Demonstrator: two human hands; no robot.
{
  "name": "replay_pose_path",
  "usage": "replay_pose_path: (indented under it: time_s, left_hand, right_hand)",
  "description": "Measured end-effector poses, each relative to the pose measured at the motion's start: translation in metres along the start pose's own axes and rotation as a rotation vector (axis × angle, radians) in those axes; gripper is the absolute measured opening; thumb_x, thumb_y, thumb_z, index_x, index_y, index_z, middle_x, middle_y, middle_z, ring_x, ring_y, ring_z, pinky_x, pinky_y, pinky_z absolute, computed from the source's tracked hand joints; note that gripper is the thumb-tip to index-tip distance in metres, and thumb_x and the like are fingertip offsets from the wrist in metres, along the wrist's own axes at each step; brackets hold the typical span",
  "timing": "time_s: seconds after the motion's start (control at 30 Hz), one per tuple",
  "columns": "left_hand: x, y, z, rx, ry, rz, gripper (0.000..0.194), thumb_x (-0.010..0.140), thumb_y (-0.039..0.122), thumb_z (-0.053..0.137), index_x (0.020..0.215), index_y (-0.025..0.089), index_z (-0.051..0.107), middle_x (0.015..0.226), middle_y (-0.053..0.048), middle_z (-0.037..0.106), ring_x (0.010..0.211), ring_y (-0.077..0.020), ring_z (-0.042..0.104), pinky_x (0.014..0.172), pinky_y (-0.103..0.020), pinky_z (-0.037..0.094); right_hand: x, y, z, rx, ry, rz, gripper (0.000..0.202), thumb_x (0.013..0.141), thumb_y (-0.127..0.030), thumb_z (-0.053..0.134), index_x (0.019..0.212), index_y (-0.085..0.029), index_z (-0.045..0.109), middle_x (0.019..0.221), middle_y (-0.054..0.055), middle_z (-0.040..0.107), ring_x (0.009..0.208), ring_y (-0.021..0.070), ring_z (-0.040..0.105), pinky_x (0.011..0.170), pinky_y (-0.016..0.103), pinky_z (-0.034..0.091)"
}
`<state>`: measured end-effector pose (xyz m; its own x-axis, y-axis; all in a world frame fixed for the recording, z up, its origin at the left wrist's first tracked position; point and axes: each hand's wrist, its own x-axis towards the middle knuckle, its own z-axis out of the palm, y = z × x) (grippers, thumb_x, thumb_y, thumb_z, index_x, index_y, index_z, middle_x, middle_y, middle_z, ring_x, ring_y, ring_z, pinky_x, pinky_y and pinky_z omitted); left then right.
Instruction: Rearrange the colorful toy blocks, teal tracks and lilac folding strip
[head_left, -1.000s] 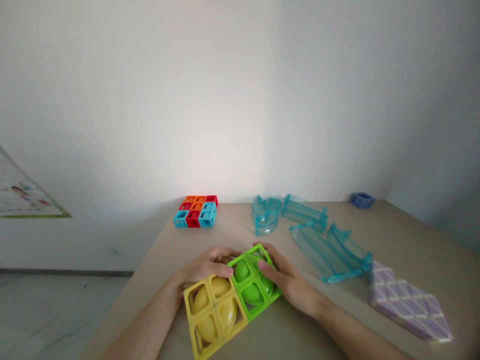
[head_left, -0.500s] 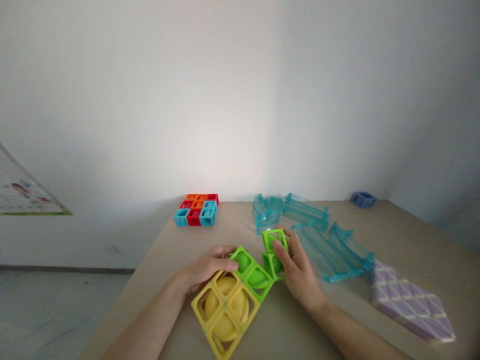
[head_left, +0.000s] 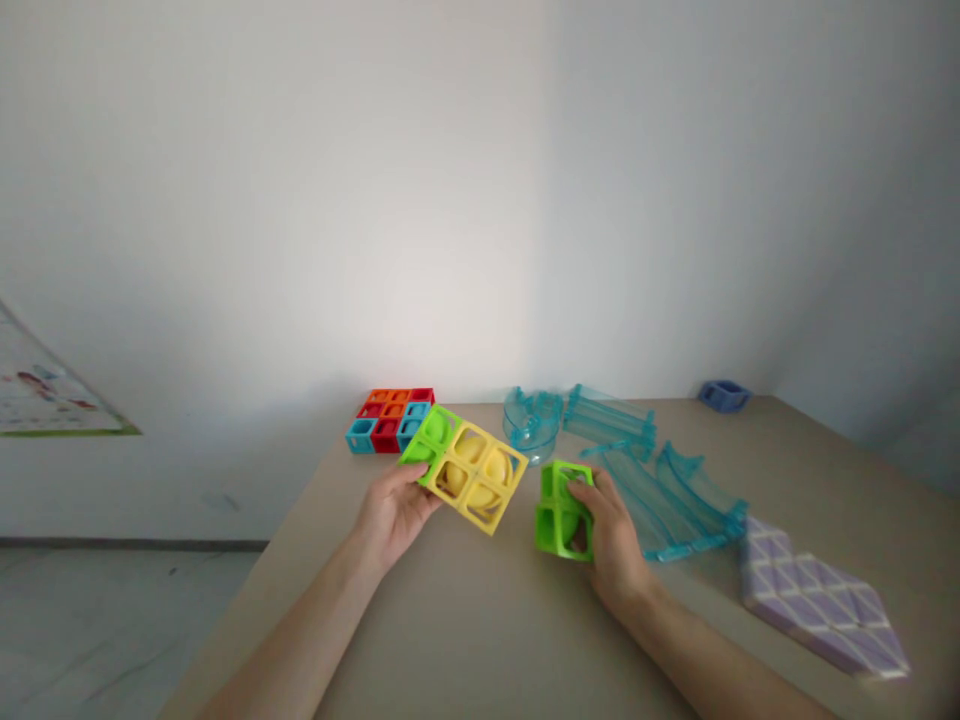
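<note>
My left hand (head_left: pixel 397 515) grips the green end of a joined slab of magnetic cube blocks (head_left: pixel 469 465), two green cubes beside a square of yellow ones. The slab is tilted up off the table, its yellow end pointing right. In my right hand (head_left: pixel 611 535) is a pair of green cube blocks (head_left: pixel 564 510), one above the other, with the thumb on their near face. A gap separates the pair from the slab. Behind the slab, partly covered by it, lies a flat block of orange, red and light-blue cubes (head_left: pixel 388 415).
Clear teal plastic track pieces (head_left: pixel 667 510) and a round teal piece (head_left: pixel 531 425) lie behind and right of my right hand. A purple-and-white patterned block (head_left: pixel 825 600) rests at the right. A blue cube frame (head_left: pixel 724 396) sits by the wall (head_left: pixel 480 200).
The yellow-and-green slab has been lifted away and turned, its green end now at the left in my left hand. My right hand has shifted slightly right with the green pair, now apart.
</note>
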<state>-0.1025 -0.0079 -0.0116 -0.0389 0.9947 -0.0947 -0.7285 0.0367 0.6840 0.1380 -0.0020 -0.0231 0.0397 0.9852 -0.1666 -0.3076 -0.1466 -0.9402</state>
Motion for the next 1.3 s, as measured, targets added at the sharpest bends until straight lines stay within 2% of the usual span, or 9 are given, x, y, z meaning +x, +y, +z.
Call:
replay_pose_path:
  time_s: [0.13,0.33,0.47,0.57,0.73,0.9,1.0,1.17,1.3]
  left_hand:
    - [-0.004,-0.002,0.009,-0.075,0.028,0.097,0.042,0.075,0.002,0.056,0.115,0.015,0.061,0.098,-0.008,0.074,0.089,-0.0206,0.070,0.082,-0.033,0.057]
    - [-0.014,-0.015,0.018,0.032,-0.060,0.150,0.033,0.073,0.007,0.068,0.103,0.020,0.063,0.103,-0.004,0.072,0.093,-0.0184,0.067,0.081,-0.030,0.055]
    - [-0.017,0.003,0.008,0.341,-0.248,0.002,0.046,0.065,0.009,0.075,0.108,0.019,0.063,0.104,-0.007,0.071,0.096,-0.0256,0.067,0.081,-0.037,0.055]
    - [-0.019,0.019,0.002,0.474,-0.302,-0.045,0.055,0.062,0.011,0.078,0.114,0.018,0.063,0.108,-0.010,0.069,0.099,-0.0290,0.065,0.078,-0.037,0.055]
    - [-0.020,0.016,0.000,0.546,-0.304,-0.107,0.060,0.056,0.013,0.082,0.112,0.019,0.061,0.107,-0.009,0.070,0.092,-0.0278,0.066,0.076,-0.039,0.054]
    - [-0.022,0.003,0.006,0.641,-0.171,-0.053,0.048,0.059,0.020,0.082,0.103,0.016,0.064,0.089,-0.006,0.071,0.077,-0.0209,0.066,0.068,-0.031,0.051]
    - [-0.024,0.004,0.010,0.625,-0.127,-0.055,0.045,0.058,0.022,0.083,0.098,0.016,0.064,0.081,-0.003,0.070,0.071,-0.0192,0.065,0.063,-0.028,0.050]
    - [-0.025,0.007,0.012,0.566,-0.161,-0.089,0.046,0.059,0.019,0.080,0.103,0.016,0.066,0.091,-0.007,0.073,0.076,-0.0223,0.068,0.066,-0.032,0.053]
    - [-0.023,0.010,0.011,0.530,-0.177,-0.185,0.038,0.067,0.022,0.074,0.103,0.014,0.066,0.092,-0.011,0.072,0.072,-0.0223,0.067,0.055,-0.031,0.054]
  right_hand:
    - [-0.008,-0.005,0.001,-0.015,-0.196,0.127,0.034,0.073,-0.042,0.063,0.098,-0.024,0.048,0.066,-0.005,0.053,0.052,0.0146,0.055,0.043,0.022,0.042]
    - [-0.018,-0.005,0.008,-0.136,-0.328,0.002,0.067,0.067,-0.049,0.075,0.122,-0.024,0.046,0.078,-0.002,0.062,0.069,0.0173,0.060,0.059,0.026,0.047]
    - [-0.012,-0.009,0.004,-0.205,-0.394,0.042,0.054,0.069,-0.044,0.075,0.114,-0.019,0.057,0.077,0.000,0.065,0.064,0.0164,0.060,0.057,0.026,0.046]
    - [-0.009,-0.013,0.002,-0.270,-0.475,0.064,0.046,0.067,-0.040,0.077,0.104,-0.016,0.065,0.076,0.002,0.067,0.064,0.0163,0.061,0.057,0.025,0.046]
    - [-0.009,-0.014,0.003,-0.214,-0.439,0.069,0.049,0.062,-0.035,0.082,0.104,-0.017,0.066,0.080,0.002,0.070,0.064,0.0148,0.061,0.057,0.024,0.047]
    - [-0.006,-0.015,-0.001,-0.254,-0.361,-0.004,0.047,0.058,-0.030,0.084,0.098,-0.016,0.065,0.070,-0.001,0.067,0.057,0.0124,0.056,0.052,0.022,0.044]
    - [-0.004,-0.015,-0.005,-0.253,-0.393,-0.027,0.047,0.060,-0.029,0.084,0.101,-0.018,0.064,0.072,-0.001,0.067,0.058,0.0122,0.056,0.052,0.022,0.044]
    - [-0.003,-0.018,-0.006,-0.278,-0.421,-0.027,0.050,0.063,-0.036,0.083,0.105,-0.019,0.063,0.076,0.000,0.067,0.062,0.0135,0.059,0.055,0.023,0.047]
    - [-0.006,-0.021,-0.003,-0.326,-0.428,-0.060,0.050,0.063,-0.036,0.083,0.105,-0.018,0.062,0.083,0.002,0.068,0.068,0.0154,0.061,0.060,0.025,0.050]
